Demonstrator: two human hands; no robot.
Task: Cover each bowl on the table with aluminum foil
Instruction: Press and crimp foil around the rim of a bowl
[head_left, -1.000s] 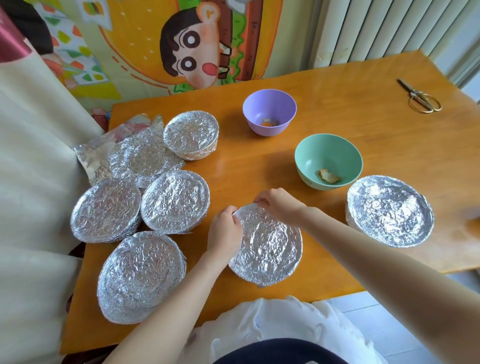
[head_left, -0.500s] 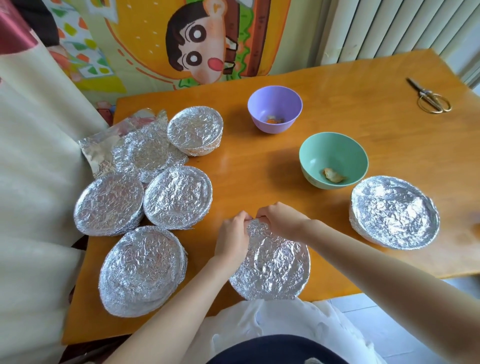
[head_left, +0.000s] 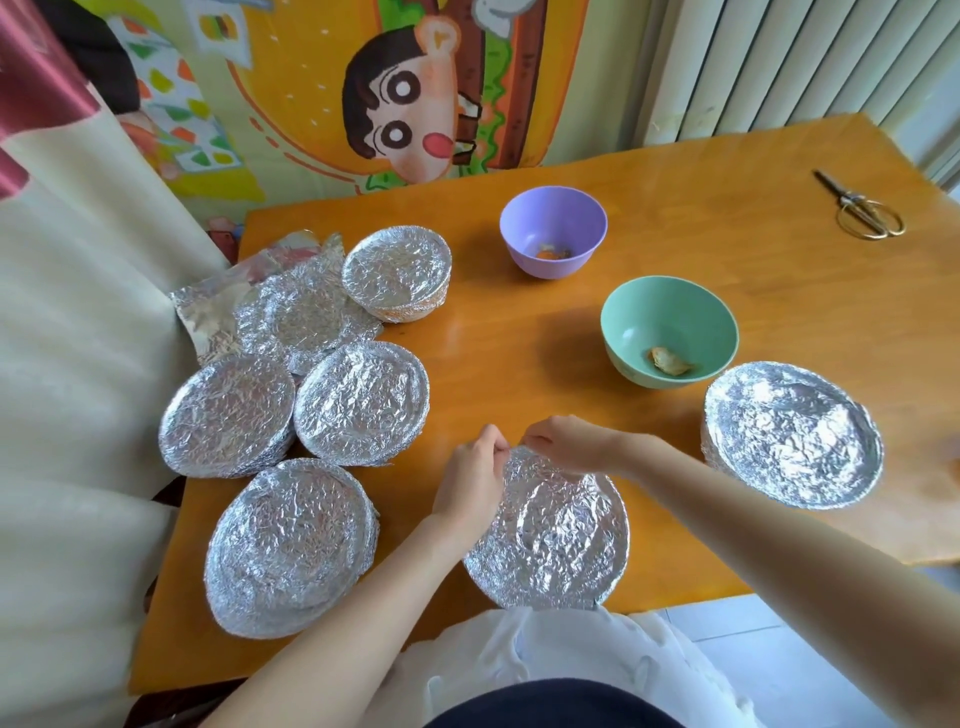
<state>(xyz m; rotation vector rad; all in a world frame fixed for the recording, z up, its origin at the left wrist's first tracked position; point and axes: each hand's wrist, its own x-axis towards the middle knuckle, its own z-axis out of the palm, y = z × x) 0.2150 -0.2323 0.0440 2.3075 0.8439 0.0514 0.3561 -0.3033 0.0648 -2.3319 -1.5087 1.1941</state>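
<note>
Pinching the far rim of a crinkled silver foil-covered bowl at the near edge of the orange wooden table, the left hand and right hand meet fingertip to fingertip, likely crimping foil tight. Beyond, a purple plastic bowl and green plastic bowl sit uncovered.

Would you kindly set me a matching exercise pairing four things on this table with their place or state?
Things:
1 purple bowl
2 green bowl
3 scissors
4 nearest foil-covered bowl

Place or state:
A far rim pinched by left hand and right hand
B far right corner
C uncovered, beside the rightmost foil-covered bowl
D uncovered, the farther one

Pairs: 1-D, 2-C, 3-B, 4-A
</note>
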